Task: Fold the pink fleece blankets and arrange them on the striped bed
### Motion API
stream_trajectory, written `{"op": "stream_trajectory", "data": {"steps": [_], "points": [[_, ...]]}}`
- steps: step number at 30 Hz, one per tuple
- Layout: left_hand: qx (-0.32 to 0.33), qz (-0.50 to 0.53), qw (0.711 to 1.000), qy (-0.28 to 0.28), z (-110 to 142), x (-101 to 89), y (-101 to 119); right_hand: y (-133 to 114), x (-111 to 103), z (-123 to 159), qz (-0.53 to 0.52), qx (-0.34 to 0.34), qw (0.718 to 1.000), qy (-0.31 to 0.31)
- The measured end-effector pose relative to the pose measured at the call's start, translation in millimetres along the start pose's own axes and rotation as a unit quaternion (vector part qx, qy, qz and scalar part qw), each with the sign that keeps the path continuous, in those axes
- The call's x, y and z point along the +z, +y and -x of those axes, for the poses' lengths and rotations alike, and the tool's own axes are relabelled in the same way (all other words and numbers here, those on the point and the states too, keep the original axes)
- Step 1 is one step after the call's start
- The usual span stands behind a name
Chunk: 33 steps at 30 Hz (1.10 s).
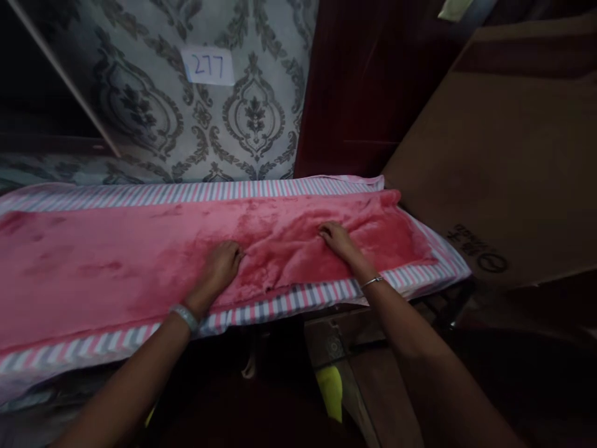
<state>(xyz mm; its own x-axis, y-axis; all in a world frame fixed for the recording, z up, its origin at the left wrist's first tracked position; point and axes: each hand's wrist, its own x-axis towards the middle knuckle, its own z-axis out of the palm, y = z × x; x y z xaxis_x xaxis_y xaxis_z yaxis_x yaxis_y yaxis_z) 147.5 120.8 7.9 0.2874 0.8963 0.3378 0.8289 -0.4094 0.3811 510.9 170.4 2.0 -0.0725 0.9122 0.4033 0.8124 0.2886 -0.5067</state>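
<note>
A long pink plush cloth (116, 261) lies flat over a pink, grey and white striped cloth (280, 305) on a narrow table. My left hand (221, 264) rests on the plush near the middle, its fingers curled into the pile, pinching a fold. My right hand (338, 239) lies further right with fingers bent and pressed on the wrinkled plush. Between the two hands the plush is bunched into creases. A pale band sits on my left wrist and a thin bangle on my right.
A patterned grey panel (196, 124) with a paper label reading 277 (208, 65) leans behind the table. A large cardboard sheet (513, 155) stands at the right. Dark wooden furniture (354, 87) is behind. A yellow object (332, 389) shows below the table edge.
</note>
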Motion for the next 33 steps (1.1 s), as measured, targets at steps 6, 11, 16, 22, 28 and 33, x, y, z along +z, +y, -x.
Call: {"op": "stream_trajectory", "data": {"steps": [6, 11, 16, 22, 28, 33], "points": [[0.003, 0.02, 1.0, -0.004, -7, -5.7, -5, 34, -38, 51, 0.058, 0.061, 0.988, 0.13], [-0.002, 0.024, 1.0, -0.013, -13, -6.9, -8, 68, -96, 96, 0.177, 0.291, 0.916, 0.211], [-0.011, 0.015, 1.0, -0.025, -16, -7.5, -7, 81, -129, 104, 0.21, 0.432, 0.863, 0.159], [-0.009, 0.021, 0.999, -0.023, -16, -11.2, -4, 86, -141, 94, 0.187, 0.449, 0.86, 0.153], [0.005, 0.026, 1.0, -0.01, -15, -11.7, -4, 90, -169, 37, 0.113, 0.393, 0.897, 0.171], [-0.002, 0.029, 0.999, -0.015, -16, -13.0, -4, 89, -192, -21, 0.047, 0.317, 0.926, 0.199]]}}
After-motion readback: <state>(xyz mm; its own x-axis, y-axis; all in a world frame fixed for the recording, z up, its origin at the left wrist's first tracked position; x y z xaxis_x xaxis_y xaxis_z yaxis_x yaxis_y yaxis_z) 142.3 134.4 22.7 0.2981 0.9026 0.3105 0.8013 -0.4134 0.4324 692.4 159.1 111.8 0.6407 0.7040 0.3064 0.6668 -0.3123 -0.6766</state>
